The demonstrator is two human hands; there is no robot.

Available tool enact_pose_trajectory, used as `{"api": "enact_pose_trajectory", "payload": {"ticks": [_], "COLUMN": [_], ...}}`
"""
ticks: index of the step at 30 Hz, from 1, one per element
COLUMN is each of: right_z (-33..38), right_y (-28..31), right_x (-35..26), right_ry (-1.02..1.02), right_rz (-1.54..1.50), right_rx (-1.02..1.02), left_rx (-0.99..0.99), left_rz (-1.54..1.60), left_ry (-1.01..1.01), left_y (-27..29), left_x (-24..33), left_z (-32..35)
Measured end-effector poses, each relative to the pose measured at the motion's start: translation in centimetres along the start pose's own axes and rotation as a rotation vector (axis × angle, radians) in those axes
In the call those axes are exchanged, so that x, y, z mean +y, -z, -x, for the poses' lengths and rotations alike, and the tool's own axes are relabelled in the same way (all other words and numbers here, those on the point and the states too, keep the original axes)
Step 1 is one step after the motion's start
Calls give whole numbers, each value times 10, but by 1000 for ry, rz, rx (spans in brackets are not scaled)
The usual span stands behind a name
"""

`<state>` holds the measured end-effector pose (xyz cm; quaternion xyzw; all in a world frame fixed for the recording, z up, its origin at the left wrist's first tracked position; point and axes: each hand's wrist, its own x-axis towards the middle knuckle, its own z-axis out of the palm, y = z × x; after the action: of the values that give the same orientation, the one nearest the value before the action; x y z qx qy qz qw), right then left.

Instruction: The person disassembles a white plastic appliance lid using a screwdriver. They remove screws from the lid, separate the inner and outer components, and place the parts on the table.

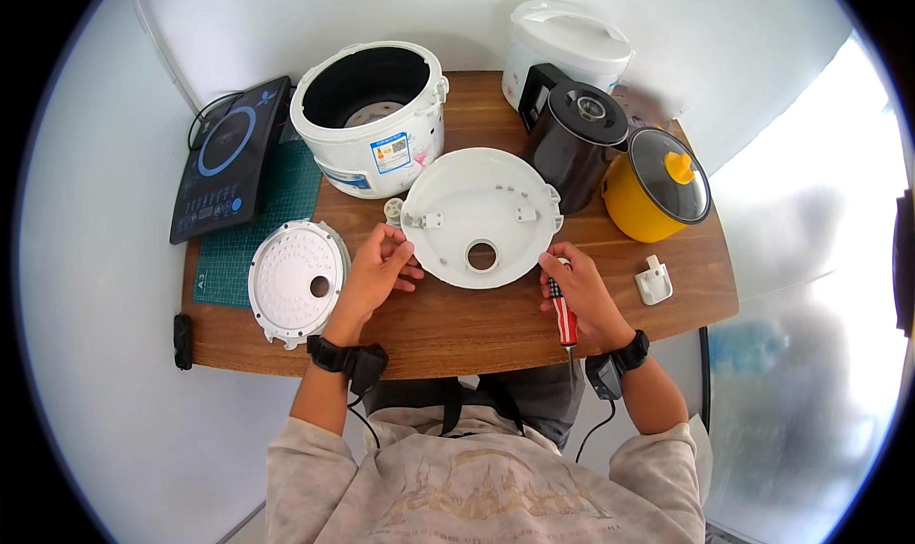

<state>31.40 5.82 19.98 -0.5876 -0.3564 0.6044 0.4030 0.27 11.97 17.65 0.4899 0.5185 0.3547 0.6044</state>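
A round white rice cooker lid shell [481,211], its hollow side up and a hole near its front edge, is in front of me. My left hand [379,270] is closed at its left rim, with thumb and forefinger on the edge. My right hand [579,287] grips a screwdriver [563,317] with a red, white and dark blue handle, its shaft pointing toward me. The thumb side of that hand meets the shell's right rim. Left of my left hand lies a round, pale inner lid plate [297,279] with a hole.
A white rice cooker body [370,139], lidless, stands behind. An induction cooker [229,158] rests on a green cutting mat [291,187]. At the right are a dark kettle [572,149], a yellow pot [648,201], another white cooker [562,44] and a small white part [654,282].
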Motion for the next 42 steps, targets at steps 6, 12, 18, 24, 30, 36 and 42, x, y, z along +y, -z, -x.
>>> {"api": "enact_pose_trajectory", "payload": {"ticks": [6,12,18,24,30,36,42], "right_z": [-18,-40,-52,-48,-22,13,11], "right_y": [-9,-17,-7,-5,-14,-58,-80], "right_x": [-9,-14,-10,-16,-19,-8,9], "right_ry": [-8,8,8,113,177,243,248], "right_rz": [-19,-55,-79,43,118,138,-16], "right_rx": [-24,-52,-78,-31,-4,-31,-23], "left_rx": [56,99,127,147,286,335,322], "left_rz": [-17,-65,-38,-28,-225,-886,-886], "left_ry": [-24,-43,-40,-22,-122,-471,-428], "left_y": [8,18,4,-4,39,95,107], "left_x": [7,14,16,23,23,12,5], "left_z": [-12,-27,-24,-13,5,-3,-8]}}
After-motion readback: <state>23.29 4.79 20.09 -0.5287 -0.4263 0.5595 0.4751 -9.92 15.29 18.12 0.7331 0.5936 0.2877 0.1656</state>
